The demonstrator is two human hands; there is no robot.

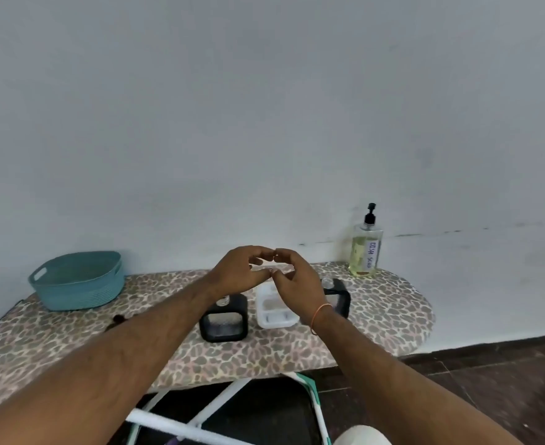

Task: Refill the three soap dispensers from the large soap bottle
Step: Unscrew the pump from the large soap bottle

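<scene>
large soap bottle (365,248): upright at the far right end of the surface (81,335), against the wall; clear body, yellow liquid filling most of it, black pump fitted on top, white label with handwritten lettering down its side.

white dispenser (273,308): nearer the camera and to the left of the bottle, well apart from it; top partly hidden behind the right hand, so cap state cannot be told.

right black dispenser (337,295): between the white dispenser and the bottle, just beside the white one; open clear neck visible on top, lower body partly hidden by the right wrist.

left black dispenser (224,319): farthest left of the three from the bottle, just beside the white dispenser; open clear neck on top, clear front window.

small dark item (117,320): lying on the surface farther left of the bottle, beyond the left forearm; too blurred to identify.

left hand (237,271): raised above the dispensers, left of the bottle; fingers curled, tips meeting those of the other hand; nothing seen in its grasp.

right hand (292,279): likewise raised, fingers curled, fingertips touching the left hand's; nothing seen held; orange band (320,316) on the wrist.

teal basket (76,281): at the far left end of the surface, well apart from the bottle.

surface covered in leopard-print fabric, on a white folding frame (200,422).
</scene>
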